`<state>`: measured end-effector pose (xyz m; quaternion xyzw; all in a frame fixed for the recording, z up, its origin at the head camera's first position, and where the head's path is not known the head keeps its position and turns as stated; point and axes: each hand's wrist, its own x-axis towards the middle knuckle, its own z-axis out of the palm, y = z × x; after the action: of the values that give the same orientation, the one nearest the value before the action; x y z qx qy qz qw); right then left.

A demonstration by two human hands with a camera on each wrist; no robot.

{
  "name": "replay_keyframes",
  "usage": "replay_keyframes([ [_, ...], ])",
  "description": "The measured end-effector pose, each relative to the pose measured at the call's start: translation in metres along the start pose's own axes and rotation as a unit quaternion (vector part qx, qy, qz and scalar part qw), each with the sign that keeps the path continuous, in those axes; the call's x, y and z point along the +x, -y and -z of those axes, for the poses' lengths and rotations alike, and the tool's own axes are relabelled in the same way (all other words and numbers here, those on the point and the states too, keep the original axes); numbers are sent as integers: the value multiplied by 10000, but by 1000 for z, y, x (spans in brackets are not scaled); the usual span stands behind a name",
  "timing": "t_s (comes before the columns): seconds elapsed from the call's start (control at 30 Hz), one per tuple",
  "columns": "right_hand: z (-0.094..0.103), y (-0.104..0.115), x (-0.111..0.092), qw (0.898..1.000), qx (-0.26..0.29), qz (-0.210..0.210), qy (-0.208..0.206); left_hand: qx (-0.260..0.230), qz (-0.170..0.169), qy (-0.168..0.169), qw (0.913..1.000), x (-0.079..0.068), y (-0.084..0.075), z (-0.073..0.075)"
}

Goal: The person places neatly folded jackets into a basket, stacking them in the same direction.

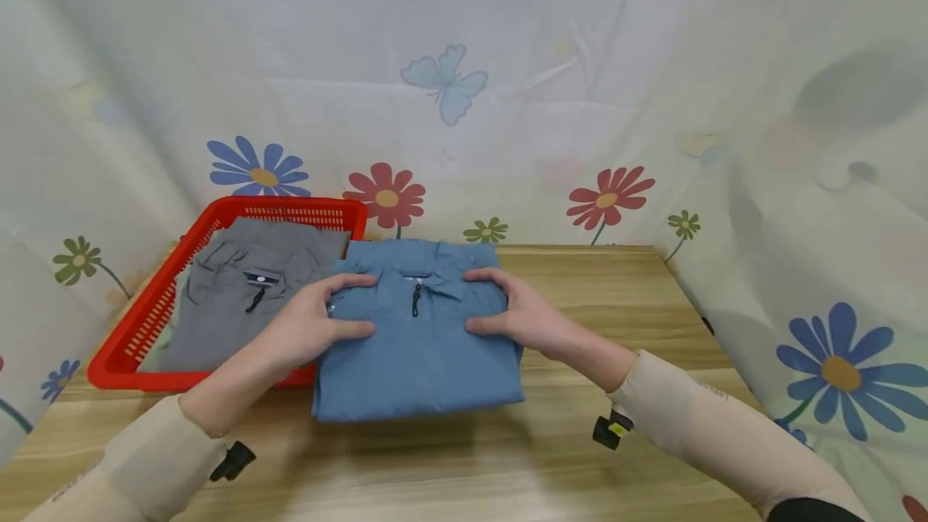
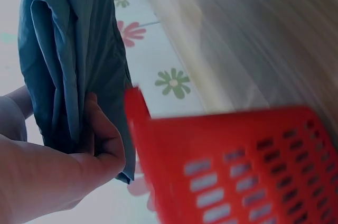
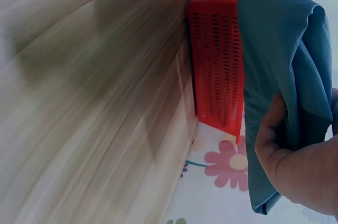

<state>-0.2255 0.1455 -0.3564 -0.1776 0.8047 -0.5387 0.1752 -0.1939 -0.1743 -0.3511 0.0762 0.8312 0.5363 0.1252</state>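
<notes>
A folded blue jacket (image 1: 420,361) with a small black zip pull at its collar hangs above the table, held at both sides. My left hand (image 1: 319,316) grips its left edge, thumb and fingers on the top face in the head view. Opposite, my right hand (image 1: 518,316) grips the right edge the same way. Layered folds of the jacket (image 2: 68,49) show in the left wrist view, with curled fingers around them. In the right wrist view the right hand (image 3: 301,166) pinches the fold. The undersides of the jacket are partly hidden.
At the left stands a red perforated basket (image 1: 138,381), close beside the blue jacket. Inside it lies a folded grey garment (image 1: 232,329) over a pale green one (image 1: 159,353). A wood-grain table (image 1: 602,441) runs beneath, and a flower-printed curtain (image 1: 522,143) surrounds it.
</notes>
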Motion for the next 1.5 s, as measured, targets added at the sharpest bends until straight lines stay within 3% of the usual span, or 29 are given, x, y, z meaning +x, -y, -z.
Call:
replay_keyframes([
  [0.17, -9, 12, 10, 9999, -72, 5, -105, 74, 105, 27, 9999, -2, -2, 16],
  [0.5, -30, 24, 31, 9996, 243, -119, 20, 827, 134, -101, 9964, -1, 7, 48],
  [0.9, -51, 36, 55, 9998, 184, 73, -14, 1478, -197, 120, 9887, 0, 14, 89],
  [1.27, -66, 50, 76, 9996, 144, 224, -84, 1683, -73, 198, 9855, 4, 23, 121],
  [1.5, -79, 56, 92, 9991, 174, 361, -138, 1562, -48, 173, 9876, 10, 29, 138],
])
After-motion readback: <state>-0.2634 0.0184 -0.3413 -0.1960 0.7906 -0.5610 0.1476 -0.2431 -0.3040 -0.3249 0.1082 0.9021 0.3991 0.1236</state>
